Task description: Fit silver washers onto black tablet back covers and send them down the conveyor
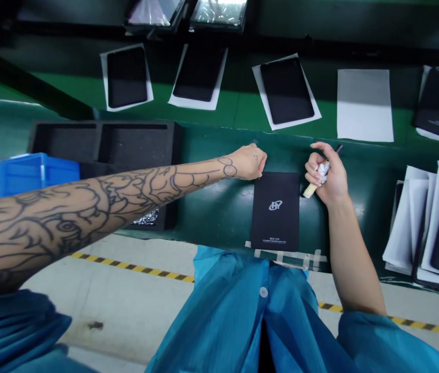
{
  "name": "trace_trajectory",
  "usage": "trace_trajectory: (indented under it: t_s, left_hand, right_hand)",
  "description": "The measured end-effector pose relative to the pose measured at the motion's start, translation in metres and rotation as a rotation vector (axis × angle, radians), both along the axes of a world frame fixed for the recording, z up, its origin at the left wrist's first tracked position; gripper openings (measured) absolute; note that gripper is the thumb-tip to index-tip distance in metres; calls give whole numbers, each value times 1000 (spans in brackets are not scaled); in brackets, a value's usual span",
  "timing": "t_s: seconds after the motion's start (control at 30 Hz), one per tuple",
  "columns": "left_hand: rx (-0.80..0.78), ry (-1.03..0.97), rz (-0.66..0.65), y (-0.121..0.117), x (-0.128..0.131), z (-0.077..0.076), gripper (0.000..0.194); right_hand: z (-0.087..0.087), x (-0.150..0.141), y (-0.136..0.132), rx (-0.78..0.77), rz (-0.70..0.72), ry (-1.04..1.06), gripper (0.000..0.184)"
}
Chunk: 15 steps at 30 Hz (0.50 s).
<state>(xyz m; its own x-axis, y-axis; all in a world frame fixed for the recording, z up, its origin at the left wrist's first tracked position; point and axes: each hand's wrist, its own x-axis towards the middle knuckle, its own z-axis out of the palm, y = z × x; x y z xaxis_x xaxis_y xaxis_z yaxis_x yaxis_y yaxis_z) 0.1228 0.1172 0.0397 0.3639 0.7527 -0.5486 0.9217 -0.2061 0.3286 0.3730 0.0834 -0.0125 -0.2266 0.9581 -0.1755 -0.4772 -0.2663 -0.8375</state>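
Observation:
A black tablet [275, 212] with a silver logo lies back side up on the green bench in front of me. At its upper left corner is my left hand [248, 161], fingers curled closed; whatever they may pinch is hidden. My right hand [330, 176], to the right of the tablet and apart from it, is closed around a crumpled white wad [323, 170] with a pale yellow flat end [310, 190] poking out below. A dark stick-like tip [339, 148] shows beyond the right thumb; whether it joins the wad I cannot tell.
Black tablets [287, 90] on white sheets line the back shelf, beside a bare white sheet [365, 105]. A stack of tablets and white sheets [409, 217] stands at right. To the left are a black compartment tray [134, 147] and a blue bin [37, 173].

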Motion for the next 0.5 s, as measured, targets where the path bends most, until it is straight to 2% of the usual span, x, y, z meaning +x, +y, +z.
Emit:
trace_trajectory:
  t_s: [0.1, 0.2, 0.33, 0.4, 0.5]
  left_hand:
    - [-20, 47, 27, 10, 1, -3, 20]
    - [-18, 88, -15, 24, 4, -3, 42]
    - [36, 39, -282, 37, 11, 2, 46]
    - [27, 2, -399, 41, 14, 4, 42]
    - [9, -38, -434, 46, 11, -1, 40]
  right_hand:
    - [1, -1, 0, -1, -3, -2, 36]
    - [3, -1, 1, -20, 0, 6, 32]
    - [4, 4, 2, -49, -15, 88, 23]
    - [6, 8, 1, -36, -26, 156, 30]
    - [15, 6, -3, 13, -25, 223, 55]
